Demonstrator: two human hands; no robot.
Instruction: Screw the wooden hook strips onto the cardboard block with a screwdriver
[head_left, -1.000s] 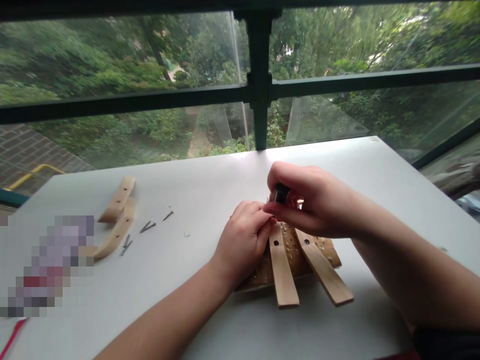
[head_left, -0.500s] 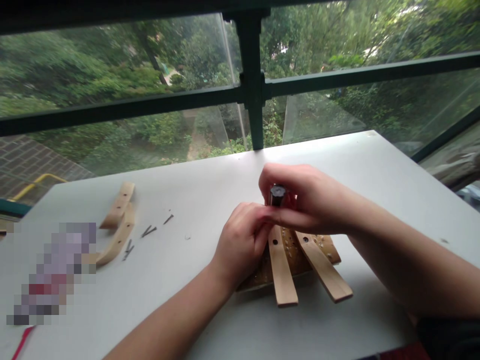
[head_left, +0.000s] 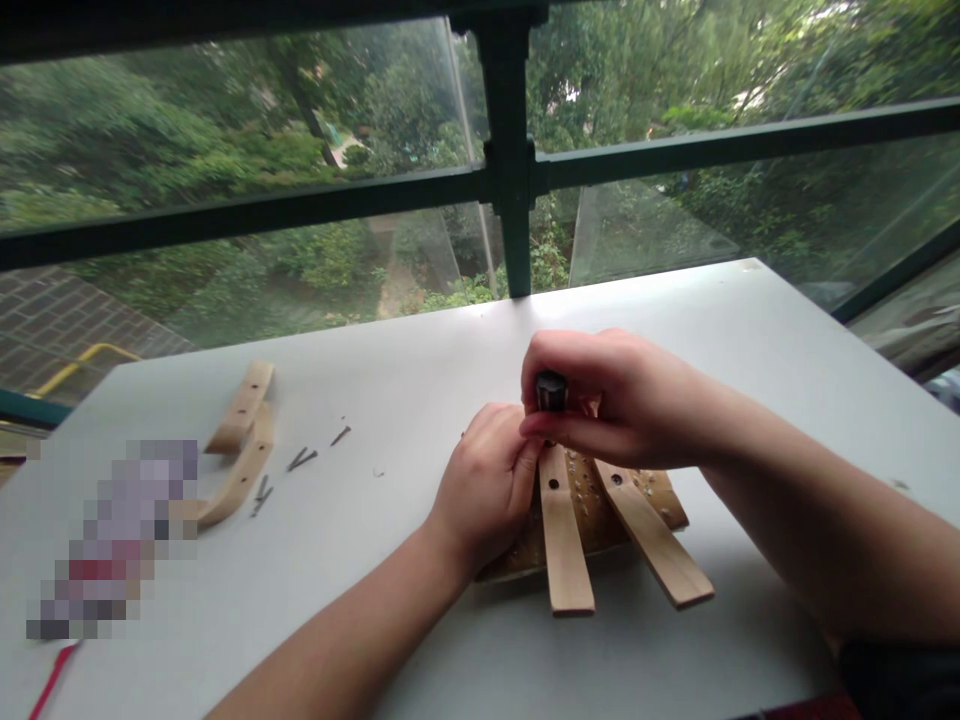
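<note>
My right hand (head_left: 600, 400) is closed around a dark, upright handle (head_left: 552, 392) that looks like a screwdriver's; its lower end is hidden. Just below it, my left hand (head_left: 484, 480) is closed at the far end of a pale wooden strip (head_left: 568, 565), the fingertips partly hidden. This strip lies on a brown, speckled board (head_left: 585, 520) and sticks out past its near edge. A second wooden strip (head_left: 664, 555) rests on the board to the right, angled outward. Each strip shows a dark hole or screw head near its bend.
Two bent wooden strips (head_left: 244, 470) with holes lie on the white table (head_left: 420, 620) at left. Several loose screws (head_left: 302, 459) are scattered beside them. A blurred-out item (head_left: 124, 530) and a red strip (head_left: 52, 680) lie far left. Framed windows (head_left: 510, 150) border the table's far edge.
The view has shifted slightly. My right hand has turned a little on the handle, which tilts slightly differently. My left hand stays by the strip.
</note>
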